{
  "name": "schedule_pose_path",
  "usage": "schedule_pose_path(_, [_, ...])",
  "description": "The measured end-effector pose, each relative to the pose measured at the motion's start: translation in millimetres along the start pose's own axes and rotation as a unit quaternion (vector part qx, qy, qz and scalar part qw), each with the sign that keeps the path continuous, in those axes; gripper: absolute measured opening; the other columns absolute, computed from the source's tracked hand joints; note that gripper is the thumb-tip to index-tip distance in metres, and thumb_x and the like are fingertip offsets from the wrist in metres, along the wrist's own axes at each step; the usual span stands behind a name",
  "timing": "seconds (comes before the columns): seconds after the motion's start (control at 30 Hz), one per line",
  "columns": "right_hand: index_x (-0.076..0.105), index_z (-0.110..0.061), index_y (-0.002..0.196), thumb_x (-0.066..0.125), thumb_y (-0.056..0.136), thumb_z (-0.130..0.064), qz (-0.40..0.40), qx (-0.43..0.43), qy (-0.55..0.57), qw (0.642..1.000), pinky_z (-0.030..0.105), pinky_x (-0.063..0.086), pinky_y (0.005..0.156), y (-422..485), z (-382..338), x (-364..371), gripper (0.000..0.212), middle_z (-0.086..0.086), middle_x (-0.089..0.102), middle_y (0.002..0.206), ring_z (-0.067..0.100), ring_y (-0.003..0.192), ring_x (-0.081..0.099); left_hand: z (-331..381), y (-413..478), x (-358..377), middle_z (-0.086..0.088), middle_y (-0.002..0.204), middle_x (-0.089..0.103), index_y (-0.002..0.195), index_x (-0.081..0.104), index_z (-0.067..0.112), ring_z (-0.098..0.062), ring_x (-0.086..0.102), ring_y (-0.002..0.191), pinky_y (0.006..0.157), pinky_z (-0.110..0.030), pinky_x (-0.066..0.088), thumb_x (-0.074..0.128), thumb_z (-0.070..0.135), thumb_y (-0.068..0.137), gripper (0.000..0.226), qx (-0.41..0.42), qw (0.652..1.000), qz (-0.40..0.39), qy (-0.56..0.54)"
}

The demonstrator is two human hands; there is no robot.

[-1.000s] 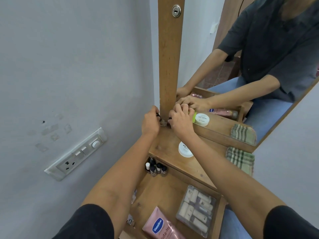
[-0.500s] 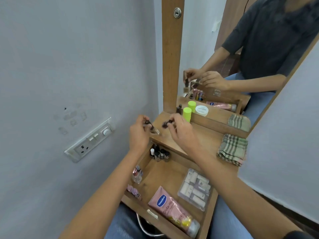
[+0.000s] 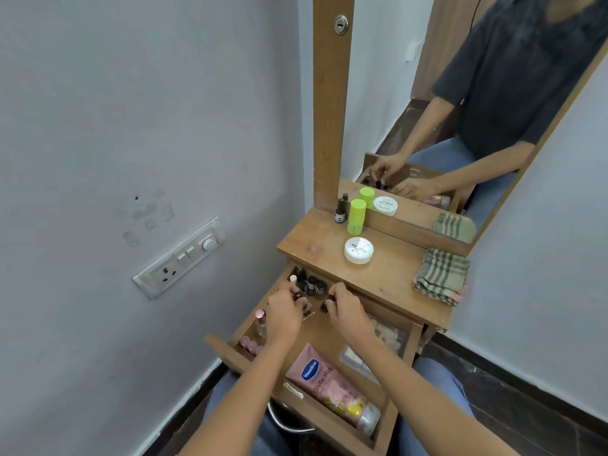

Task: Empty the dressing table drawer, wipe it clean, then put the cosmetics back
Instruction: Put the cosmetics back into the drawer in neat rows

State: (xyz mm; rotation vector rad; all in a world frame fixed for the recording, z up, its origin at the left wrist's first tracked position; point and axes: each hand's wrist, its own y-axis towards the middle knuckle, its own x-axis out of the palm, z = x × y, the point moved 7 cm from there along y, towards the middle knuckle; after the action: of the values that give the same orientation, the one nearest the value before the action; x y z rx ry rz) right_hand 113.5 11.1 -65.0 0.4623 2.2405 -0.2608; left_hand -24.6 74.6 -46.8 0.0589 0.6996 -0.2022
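Nearest, below both wrists, a pink tube (image 3: 332, 386) printed "Vaseline" and "Gluta-Hya" lies in the open drawer (image 3: 227, 352). A clear box (image 3: 378, 343) of pale pieces sits under the right forearm. Over the drawer, the left hand (image 3: 284, 314) pinches a dark bottle (image 3: 304, 304) and the right hand (image 3: 347, 312) pinches a second dark bottle (image 3: 325, 305). Just beyond the fingertips, small bottles (image 3: 309, 284) stand in the drawer's back corner. Farther on, a white jar (image 3: 358, 250) reads "NAIL".

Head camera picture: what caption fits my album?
Left hand and right hand hold small dark bottles over the open drawer, near a Vaseline tube.
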Motion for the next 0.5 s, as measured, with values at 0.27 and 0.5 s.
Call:
schedule_pose_path(0.27, [0.044, -0.012, 0.104, 0.045, 0.094, -0.014, -0.01, 0.018, 0.007, 1.0, 0.044, 0.05, 0.074, 14, 4, 19, 0.011, 0.013, 0.063, 0.103, 0.033, 0.09, 0.06, -15, 21, 23, -0.004, 0.085, 0.062, 0.09, 0.061, 0.008, -0.014, 0.059, 0.074, 0.062, -0.021, 0.041, 0.069, 0.011, 0.083, 0.011, -0.033, 0.999, -0.006, 0.016])
schedule_pose_path(0.5, [0.045, -0.013, 0.11, 0.043, 0.095, -0.012, -0.027, -0.006, -0.009, 1.0, 0.043, 0.05, 0.077, 27, 1, 25, 0.015, 0.013, 0.06, 0.107, 0.033, 0.093, 0.058, -14, 34, 31, -0.004, 0.079, 0.063, 0.085, 0.061, 0.009, -0.012, 0.056, 0.068, 0.056, -0.018, 0.036, 0.068, 0.009, 0.083, 0.007, -0.041, 0.999, -0.001, -0.001])
